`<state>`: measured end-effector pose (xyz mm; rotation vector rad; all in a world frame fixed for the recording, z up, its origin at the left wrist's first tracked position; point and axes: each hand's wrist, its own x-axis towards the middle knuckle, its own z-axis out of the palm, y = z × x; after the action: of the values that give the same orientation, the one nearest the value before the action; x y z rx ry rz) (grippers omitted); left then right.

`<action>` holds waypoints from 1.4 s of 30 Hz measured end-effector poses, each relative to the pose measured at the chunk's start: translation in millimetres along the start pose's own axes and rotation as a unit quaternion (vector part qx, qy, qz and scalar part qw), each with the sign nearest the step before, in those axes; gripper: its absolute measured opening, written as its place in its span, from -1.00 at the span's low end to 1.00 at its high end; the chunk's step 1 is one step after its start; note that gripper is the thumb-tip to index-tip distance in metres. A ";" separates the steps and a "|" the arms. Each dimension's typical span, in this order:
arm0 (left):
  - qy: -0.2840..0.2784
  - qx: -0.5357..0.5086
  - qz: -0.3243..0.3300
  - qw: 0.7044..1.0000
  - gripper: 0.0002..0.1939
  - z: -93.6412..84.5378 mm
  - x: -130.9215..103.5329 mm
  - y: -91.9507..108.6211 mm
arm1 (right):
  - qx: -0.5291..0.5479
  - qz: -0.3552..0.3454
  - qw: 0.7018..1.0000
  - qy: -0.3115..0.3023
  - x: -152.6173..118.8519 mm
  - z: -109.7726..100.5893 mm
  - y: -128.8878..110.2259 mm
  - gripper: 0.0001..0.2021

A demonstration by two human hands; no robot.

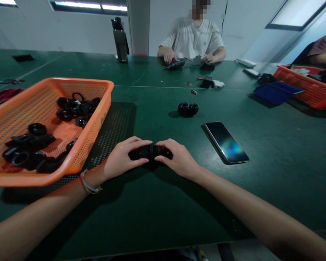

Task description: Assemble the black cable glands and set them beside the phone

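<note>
My left grip (126,154) and right grip (179,156) are clamped on both ends of a black part (151,151), in from the middle of the table's (157,217) near edge. I think this is the two-handed step; the next move calls for a steady hold. My fingers hide its ends, so I can't tell their shape.

"What surrounds the scene?"
"Pale walls (92,34), with a grey vertical band (138,29) behind. Dark-framed, bright windows (299,15) sit high at left and right."
"Any furniture?"
"A broad dark-green table (157,217), crossed by thin pale lines (152,86)."
</note>
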<state>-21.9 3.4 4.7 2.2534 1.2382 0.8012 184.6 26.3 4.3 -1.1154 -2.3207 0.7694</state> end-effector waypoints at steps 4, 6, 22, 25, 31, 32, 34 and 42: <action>0.002 0.005 0.001 1.000 -0.61 -0.1 -0.2 -0.4 | 0.001 -0.003 1.000 0.004 -0.4 0.4 0.4 -0.78; 0.002 0.007 0.004 1.000 -0.61 0.2 -0.4 -0.7 | -0.002 -0.005 1.000 0.005 -0.5 0.6 0.7 -0.78; 0.001 0.004 0.006 1.000 -0.61 1.1 -0.7 -1.5 | -0.016 0.013 1.000 -0.012 -0.1 -1.5 -2.7 -0.82; 0.000 0.004 0.002 1.000 -0.61 1.0 -0.5 -0.9 | -0.017 0.011 1.000 -0.010 -0.1 -0.7 -1.7 -0.82; -0.001 0.007 0.000 1.000 -0.61 0.7 -0.4 -1.0 | -0.020 0.009 1.000 -0.009 0.5 0.8 1.1 -0.81; 0.000 0.007 0.001 1.000 -0.61 0.7 -0.4 -1.1 | -0.021 0.008 1.000 -0.011 0.7 0.8 1.1 -0.81; 0.000 0.006 0.002 1.000 -0.61 1.0 -0.4 -1.0 | -0.023 0.008 1.000 -0.017 1.1 0.3 0.7 -0.81; -0.003 0.005 -0.004 1.000 -0.62 1.0 -0.5 0.7 | -0.035 0.008 0.999 -0.020 1.7 -0.3 -0.8 -0.83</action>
<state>-21.0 2.6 4.2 2.2547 1.2516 0.7874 183.4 27.4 5.3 -1.1593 -2.3919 0.7289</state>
